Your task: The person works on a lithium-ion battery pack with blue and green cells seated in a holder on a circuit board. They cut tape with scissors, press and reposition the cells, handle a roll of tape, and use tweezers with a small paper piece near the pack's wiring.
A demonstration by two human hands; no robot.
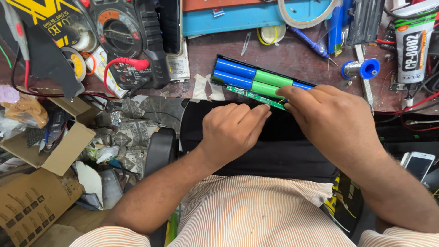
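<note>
- The battery pack point(256, 80) lies at the near edge of the worktop point(292, 55), just in front of the person's lap; it is a long black tray with blue and green round cells in two rows.
- A narrow green circuit board point(249, 94) runs along the near side of the battery pack, touching it.
- The left hand point(233, 130) is just below the battery pack, its fingers curled, and the fingertips point(264, 110) press on the circuit board; its grip is closed on the board's edge, as far as one can see.
- The right hand point(331, 121) comes from the right side of the battery pack, and its fingertips point(286, 93) lie on the right end of the cells and the board. Its grip is closed on the pack's end.
- Left of the battery pack stands a black multimeter point(121, 34) with a red lead point(125, 61) plugged in.
- Right of the battery pack lies a blue solder spool point(363, 68), and further right a white glue tube point(411, 48).
- Behind the battery pack there is a blue tray point(247, 18) and a blue screwdriver point(311, 43).
- Far to the lower right of the battery pack a white phone point(418, 164) is lying.
- Lower left of the battery pack, on the floor, are cardboard boxes point(41, 169).
</note>
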